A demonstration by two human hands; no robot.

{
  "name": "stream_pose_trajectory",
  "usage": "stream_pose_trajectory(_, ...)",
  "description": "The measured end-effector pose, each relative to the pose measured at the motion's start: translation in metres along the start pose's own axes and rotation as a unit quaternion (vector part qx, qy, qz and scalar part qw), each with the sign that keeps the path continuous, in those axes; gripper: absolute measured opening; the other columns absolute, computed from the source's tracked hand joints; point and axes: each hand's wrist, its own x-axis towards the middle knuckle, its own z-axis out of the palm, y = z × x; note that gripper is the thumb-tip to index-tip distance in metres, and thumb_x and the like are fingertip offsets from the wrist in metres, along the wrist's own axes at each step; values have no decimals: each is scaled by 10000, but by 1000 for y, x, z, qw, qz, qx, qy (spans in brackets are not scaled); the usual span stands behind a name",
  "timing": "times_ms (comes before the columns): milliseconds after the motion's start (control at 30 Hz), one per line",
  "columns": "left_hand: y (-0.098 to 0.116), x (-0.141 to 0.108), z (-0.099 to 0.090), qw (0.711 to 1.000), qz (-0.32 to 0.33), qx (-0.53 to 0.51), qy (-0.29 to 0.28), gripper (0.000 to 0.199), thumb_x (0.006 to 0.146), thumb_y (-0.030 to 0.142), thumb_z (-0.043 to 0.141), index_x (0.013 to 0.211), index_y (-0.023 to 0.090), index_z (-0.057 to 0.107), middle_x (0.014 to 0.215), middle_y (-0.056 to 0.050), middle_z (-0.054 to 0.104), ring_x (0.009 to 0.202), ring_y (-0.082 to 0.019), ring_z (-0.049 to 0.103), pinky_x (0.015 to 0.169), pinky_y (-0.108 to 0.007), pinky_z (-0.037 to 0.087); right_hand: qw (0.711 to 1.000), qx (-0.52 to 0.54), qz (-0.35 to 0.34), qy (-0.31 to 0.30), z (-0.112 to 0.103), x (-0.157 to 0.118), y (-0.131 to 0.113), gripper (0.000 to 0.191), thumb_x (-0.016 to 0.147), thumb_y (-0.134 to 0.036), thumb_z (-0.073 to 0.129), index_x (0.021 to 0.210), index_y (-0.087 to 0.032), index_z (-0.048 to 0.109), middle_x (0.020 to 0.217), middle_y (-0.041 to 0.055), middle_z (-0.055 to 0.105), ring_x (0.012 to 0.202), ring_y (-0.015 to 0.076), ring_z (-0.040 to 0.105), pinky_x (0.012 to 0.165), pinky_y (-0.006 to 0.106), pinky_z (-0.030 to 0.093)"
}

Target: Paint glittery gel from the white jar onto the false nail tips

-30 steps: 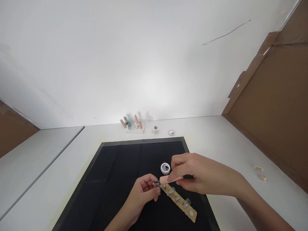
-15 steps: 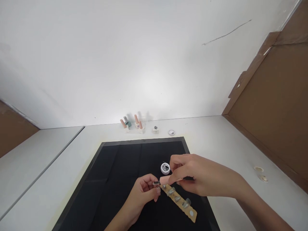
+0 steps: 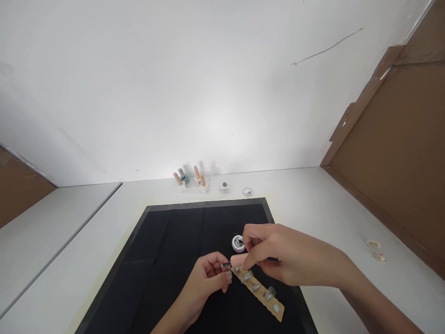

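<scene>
My right hand [image 3: 273, 250] pinches the pink cap [image 3: 238, 260] of a nail polish brush, whose dark bristle end [image 3: 225, 265] points left to my left fingertips. My left hand [image 3: 212, 273] is closed, thumb against fingers, on a small clear false nail tip [image 3: 229, 274], mostly hidden by the fingers. Below my right hand lies a tan strip [image 3: 274, 310], slanting down to the right, with several clear greyish nail tips [image 3: 269, 293] stuck on it. Just left of my right knuckles stands an open white jar [image 3: 238, 244] with silvery flakes inside.
A black mat [image 3: 167, 260] with grey edging lies on the white table. Along the back stand several nail polish bottles [image 3: 203, 182], a small white box [image 3: 224, 187] and a round lid [image 3: 247, 191]. Two small round pieces [image 3: 373, 244] lie at right, near a cardboard panel [image 3: 396, 139].
My right hand has shifted slightly left, with its fingers covering a little more of the jar's edge. My left hand stays almost still.
</scene>
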Motion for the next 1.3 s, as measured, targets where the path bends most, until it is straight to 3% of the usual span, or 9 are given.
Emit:
stream_pose_trajectory(300, 1, -1, 0, 1000, 1, -6, -4, 241, 598, 251, 772, 591, 145, 556, 514, 36, 555, 453, -69, 446, 495, -208, 336, 1000, 15, 13, 16, -2, 0, -1, 394, 810, -7, 455, 920, -277, 720, 905, 3, 556, 652, 89, 482, 529, 211, 313)
stream_pose_trajectory(633, 1, -1, 0, 1000, 8, -8, -3, 204, 606, 234, 763, 596, 143, 581, 531, 32, 560, 467, -76, 461, 500, -211, 344, 999, 44, 9, -6, -6, 0, -3, 375, 790, -71, 558, 1083, -271, 680, 828, 10, 583, 655, 106, 517, 562, 206, 360)
stream_pose_trajectory(800, 0, -3, 1, 1000, 6, -7, -5, 203, 617, 227, 757, 595, 143, 574, 529, 32, 557, 464, -74, 454, 498, -210, 340, 1000, 28, 4, 8, -6, 2, -2, 297, 902, -115, 470, 1062, -238, 688, 766, 10, 579, 668, 111, 524, 572, 211, 363)
stream_pose_trajectory(1133, 1, -3, 1, 1000, 9, -4, -2, 188, 613, 186, 730, 586, 147, 548, 526, 30, 564, 466, -76, 455, 501, -212, 336, 998, 42, 29, 28, -5, 1, -3, 326, 861, -84, 471, 1090, -239, 644, 825, -3, 614, 657, 103, 524, 567, 208, 353)
stream_pose_trajectory(1300, 2, -2, 2, 1000, 7, 3, 2, 190, 620, 191, 728, 589, 145, 547, 532, 26, 571, 469, -75, 459, 504, -211, 332, 998, 33, 34, 28, -4, 1, -2, 226, 813, -64, 490, 856, -193, 670, 793, -12, 609, 676, 102, 529, 578, 208, 353)
